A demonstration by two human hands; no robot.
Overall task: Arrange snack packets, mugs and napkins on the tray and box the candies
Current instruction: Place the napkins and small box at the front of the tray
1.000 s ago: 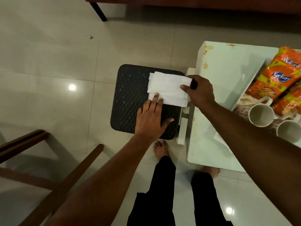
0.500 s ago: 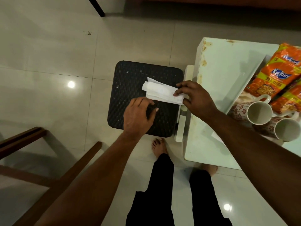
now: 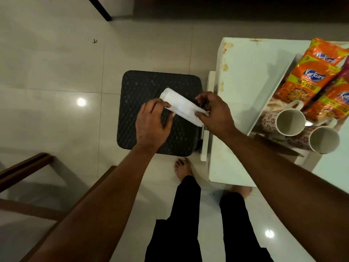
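A folded white napkin (image 3: 181,107) is held between both hands above a black woven stool (image 3: 143,86). My left hand (image 3: 153,123) pinches its left end and my right hand (image 3: 215,113) grips its right end. On the white table (image 3: 245,76) at the right, a white tray (image 3: 272,97) carries orange snack packets (image 3: 309,72) and two patterned mugs: one (image 3: 287,123) lying on its side, the other (image 3: 321,141) beside it. No candies or box are in view.
A wooden chair frame (image 3: 28,167) stands at the lower left. My feet and black trousers (image 3: 181,220) are on the tiled floor below the stool. A dark furniture leg (image 3: 100,8) is at the top.
The napkin lay flat on the stool under both hands; it has been folded narrower and lifted, and both hands now hold it by its ends.
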